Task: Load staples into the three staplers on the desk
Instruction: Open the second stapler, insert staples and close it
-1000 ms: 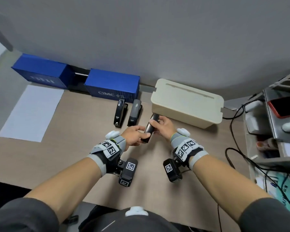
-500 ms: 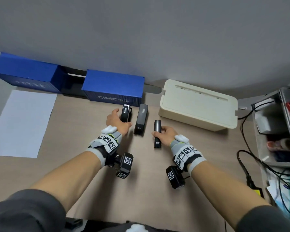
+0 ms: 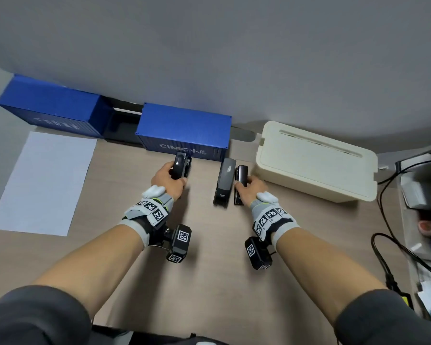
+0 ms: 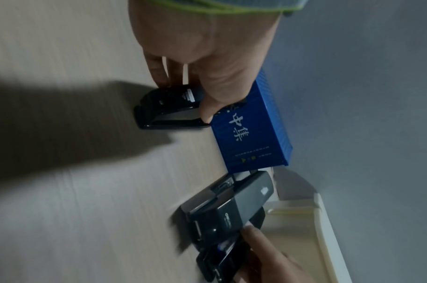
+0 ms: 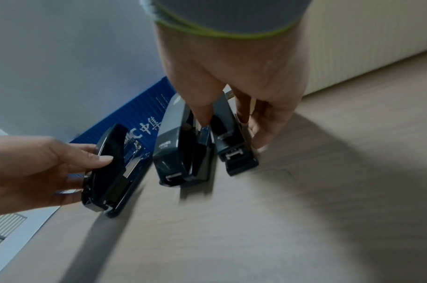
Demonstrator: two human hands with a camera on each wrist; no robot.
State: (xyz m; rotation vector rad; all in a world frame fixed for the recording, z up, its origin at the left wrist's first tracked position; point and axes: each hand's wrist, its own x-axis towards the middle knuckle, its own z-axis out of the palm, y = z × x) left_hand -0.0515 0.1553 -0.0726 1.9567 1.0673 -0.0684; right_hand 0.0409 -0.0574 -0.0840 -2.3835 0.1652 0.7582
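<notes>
Three dark staplers lie on the wooden desk in front of the blue box. My left hand (image 3: pixel 168 179) grips the glossy black stapler (image 3: pixel 181 164) on the left, thumb and fingers on its sides (image 4: pixel 171 107). The grey stapler (image 3: pixel 225 181) lies untouched in the middle (image 5: pixel 180 141). Close against its right side is the slim black stapler (image 3: pixel 240 178), which my right hand (image 3: pixel 249 188) holds by its sides, thumb between the two staplers (image 5: pixel 229 137). I see no staples in any view.
A blue container-shaped box (image 3: pixel 184 134) stands right behind the staplers, a second blue box (image 3: pixel 47 105) further left. A cream cable box (image 3: pixel 316 160) sits to the right, a white sheet of paper (image 3: pixel 42 183) to the left. Cables and shelves crowd the right edge.
My right hand set the slim stapler down and slid it back next to the grey one. My left hand let go of it, reached to the left stapler and moved it left.
</notes>
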